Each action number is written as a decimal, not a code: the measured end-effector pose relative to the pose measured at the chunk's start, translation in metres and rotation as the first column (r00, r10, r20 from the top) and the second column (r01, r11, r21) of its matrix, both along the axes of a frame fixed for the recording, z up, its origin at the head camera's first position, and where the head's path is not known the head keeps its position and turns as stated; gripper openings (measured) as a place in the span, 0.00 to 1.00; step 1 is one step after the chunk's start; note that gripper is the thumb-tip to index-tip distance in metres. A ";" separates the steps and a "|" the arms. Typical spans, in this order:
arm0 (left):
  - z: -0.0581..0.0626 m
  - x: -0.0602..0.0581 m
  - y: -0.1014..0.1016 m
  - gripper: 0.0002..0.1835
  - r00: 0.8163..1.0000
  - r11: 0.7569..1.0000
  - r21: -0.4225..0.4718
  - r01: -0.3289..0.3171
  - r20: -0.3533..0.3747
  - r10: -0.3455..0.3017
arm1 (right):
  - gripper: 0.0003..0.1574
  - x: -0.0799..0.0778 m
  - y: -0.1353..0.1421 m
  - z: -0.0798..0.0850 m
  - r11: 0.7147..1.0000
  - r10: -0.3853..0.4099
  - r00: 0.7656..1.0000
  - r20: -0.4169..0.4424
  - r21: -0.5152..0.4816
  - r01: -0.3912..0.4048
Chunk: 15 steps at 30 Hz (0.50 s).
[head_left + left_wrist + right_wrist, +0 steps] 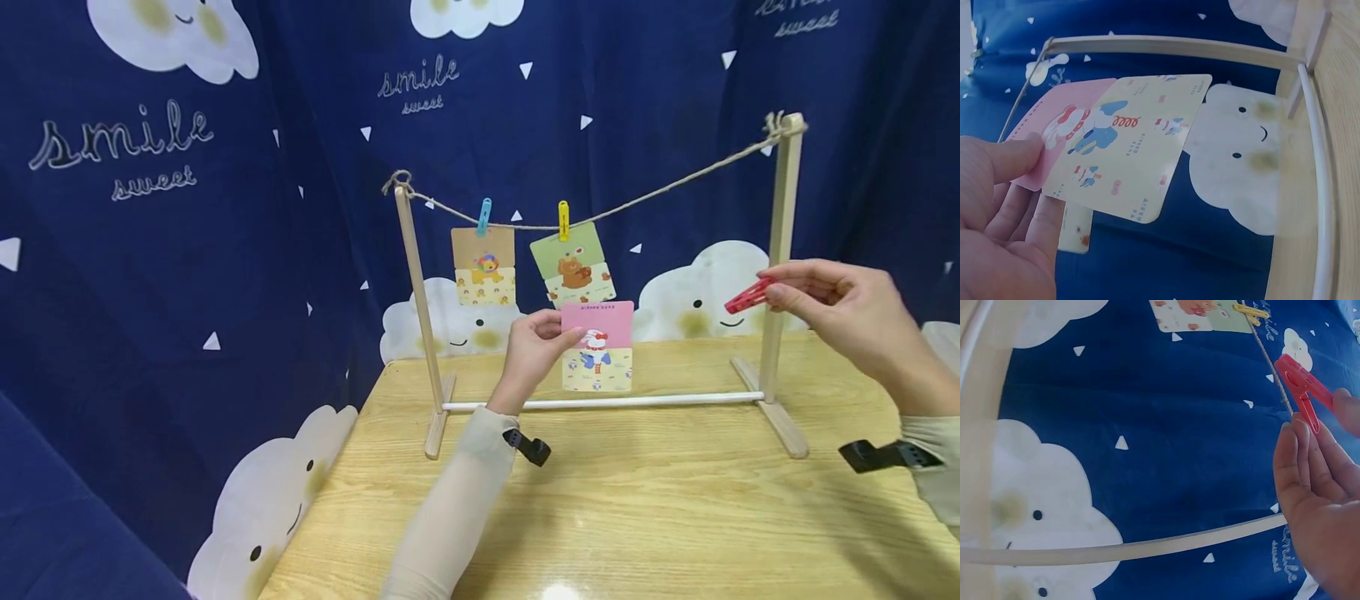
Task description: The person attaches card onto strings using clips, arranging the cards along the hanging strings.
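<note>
My left hand point(534, 350) pinches a pink and cream rabbit card point(597, 367) by its left edge, thumb in front and fingers behind. The card is upright, in front of and below the sagging twine point(667, 190). At the right, my right hand point(847, 308) pinches a red clothespin point(750, 296) between thumb and fingers, near the right post. On the twine hang a lion card point(484, 283) under a blue clothespin point(484, 217) and a tilted green bear card point(588, 271) under a yellow clothespin point(563, 221).
A wooden post point(420, 292) at the left and a taller-looking one point(782, 217) at the right carry the twine. A white rod point(675, 401) joins their feet on the wooden table point(637, 500). Behind hangs a blue curtain point(315, 208) with clouds.
</note>
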State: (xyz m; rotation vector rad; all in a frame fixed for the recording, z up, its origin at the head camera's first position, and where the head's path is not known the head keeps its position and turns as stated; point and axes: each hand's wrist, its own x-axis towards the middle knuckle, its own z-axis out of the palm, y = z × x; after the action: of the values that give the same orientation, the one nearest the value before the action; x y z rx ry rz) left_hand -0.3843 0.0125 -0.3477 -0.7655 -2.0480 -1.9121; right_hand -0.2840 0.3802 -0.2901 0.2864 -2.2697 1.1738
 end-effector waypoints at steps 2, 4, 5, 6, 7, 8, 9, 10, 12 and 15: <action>0.002 -0.001 0.005 0.10 1.000 1.000 0.017 0.001 0.012 -0.002 | 0.19 -0.002 -0.003 0.008 1.000 -0.006 1.000 -0.011 0.003 0.006; 0.006 -0.001 0.011 0.10 1.000 1.000 0.031 0.003 0.018 -0.004 | 0.20 -0.004 -0.006 0.017 1.000 -0.010 1.000 -0.019 0.004 0.010; 0.007 -0.001 0.014 0.10 1.000 0.999 0.035 0.002 0.019 -0.003 | 0.20 -0.005 -0.008 0.022 1.000 -0.010 1.000 -0.021 0.004 0.010; 0.009 -0.001 0.017 0.10 1.000 0.999 0.040 0.001 0.018 -0.002 | 0.20 -0.006 -0.010 0.027 1.000 -0.010 1.000 -0.027 0.004 0.010; 0.011 -0.002 0.019 0.10 1.000 0.999 0.045 -0.001 0.016 0.000 | 0.20 -0.008 -0.012 0.032 1.000 -0.011 0.999 -0.032 0.005 0.012; 0.012 -0.002 0.022 0.10 1.000 0.999 0.051 -0.002 0.015 0.001 | 0.21 -0.009 -0.014 0.036 1.000 -0.016 0.999 -0.031 0.013 0.016; 0.013 -0.002 0.024 0.10 1.000 0.999 0.051 -0.006 0.013 0.005 | 0.21 -0.010 -0.016 0.041 0.999 -0.021 0.999 -0.029 0.024 0.022; 0.015 -0.002 0.026 0.10 1.000 0.999 0.050 -0.010 0.011 0.010 | 0.21 -0.012 -0.018 0.045 0.999 -0.024 0.999 -0.031 0.032 0.025; 0.016 -0.002 0.031 0.10 1.000 0.998 0.057 -0.011 0.008 0.011 | 0.22 -0.015 -0.022 0.052 0.998 -0.026 0.999 -0.038 0.052 0.028; 0.018 -0.002 0.038 0.10 1.000 0.997 0.078 -0.009 0.002 0.009 | 0.21 -0.020 -0.027 0.062 0.996 -0.032 0.998 -0.049 0.082 0.036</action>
State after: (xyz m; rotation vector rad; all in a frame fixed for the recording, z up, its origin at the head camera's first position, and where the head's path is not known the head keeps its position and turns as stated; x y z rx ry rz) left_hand -0.3867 0.0504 -0.3293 -0.7356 -1.9612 -1.9751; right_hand -0.3038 0.3536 -0.2279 0.3033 -2.2764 1.0465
